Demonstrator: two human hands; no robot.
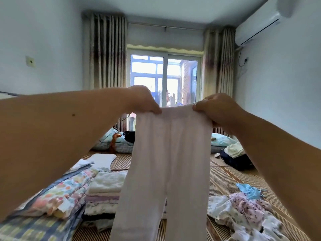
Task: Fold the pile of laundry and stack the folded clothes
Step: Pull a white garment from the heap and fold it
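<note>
Both hands, left and right, pinch the leggings by the waistband corners; fabric judged light, limp, stretchy.

This is a bedroom in a home. Long striped beige curtains flank a white-framed sliding glass door, and a white wall-mounted air conditioner hangs high on the right. A brown woven bamboo mat carries pale blue pillows at its far edge, a stack of folded clothes and a loose heap of patterned garments.
</note>
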